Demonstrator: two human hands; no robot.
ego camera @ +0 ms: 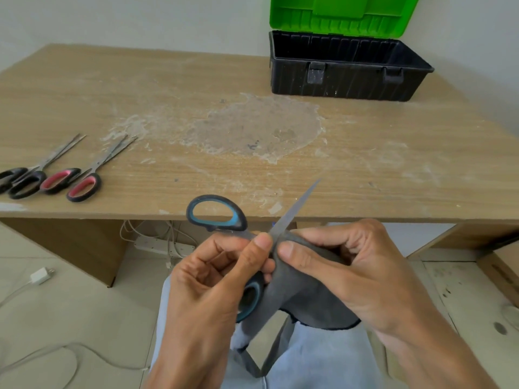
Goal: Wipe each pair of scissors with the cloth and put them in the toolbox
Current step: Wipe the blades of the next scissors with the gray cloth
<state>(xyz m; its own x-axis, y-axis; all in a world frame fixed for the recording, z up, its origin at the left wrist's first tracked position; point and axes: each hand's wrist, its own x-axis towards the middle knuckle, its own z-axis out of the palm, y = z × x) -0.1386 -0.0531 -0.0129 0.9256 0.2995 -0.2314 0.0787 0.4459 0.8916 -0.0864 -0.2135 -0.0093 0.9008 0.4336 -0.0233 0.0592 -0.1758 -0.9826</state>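
Note:
My left hand (213, 279) grips a pair of scissors with black and blue handles (216, 213) near the pivot, in front of the table's near edge. One blade (295, 210) points up and to the right. My right hand (351, 270) holds a grey cloth (297, 293) pinched around the base of the blades. The cloth hangs down over my lap. On the table's left lie a black-handled pair of scissors (25, 181) and a pair with black and pink handles (75, 182). The black toolbox (345, 80) stands open at the back right, its green lid (342, 15) raised.
The wooden table (168, 88) has a large rough, worn patch (258, 127) in the middle. Under the table lie a power strip (163, 244) and white cables. A white charger plug (42, 275) sits on the tiled floor at the left.

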